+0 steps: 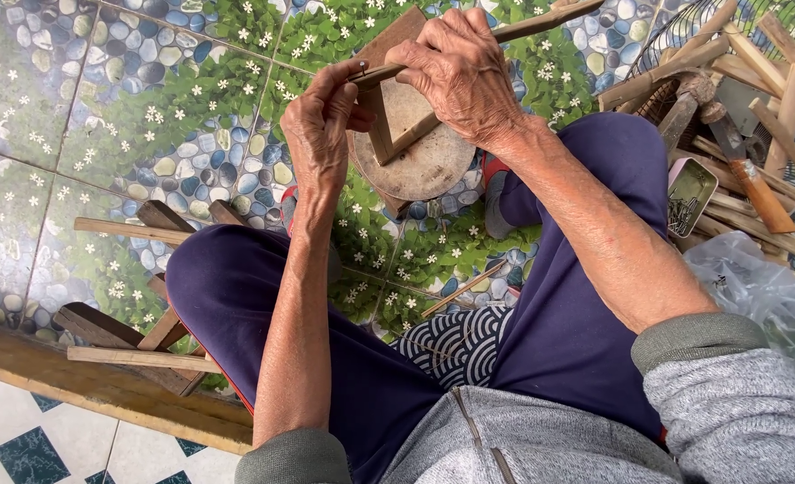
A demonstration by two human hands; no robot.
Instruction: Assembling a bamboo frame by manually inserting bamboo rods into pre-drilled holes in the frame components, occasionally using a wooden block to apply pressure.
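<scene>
My left hand (319,124) pinches a small nail (360,66) upright on the end of a wooden stick frame (388,134). My right hand (458,70) grips the long wooden stick (541,20) of that frame from above. The frame rests on a round wooden block (433,166) on the floor between my knees. My legs in dark blue trousers lie on either side of the block.
At the right lie several bamboo sticks (792,81), a hammer (689,94), a wooden-handled knife (751,179), a small tin of nails (689,197) and a clear plastic bag (765,287). Wooden slats (138,336) and a plank (102,385) lie at the lower left on patterned tiles.
</scene>
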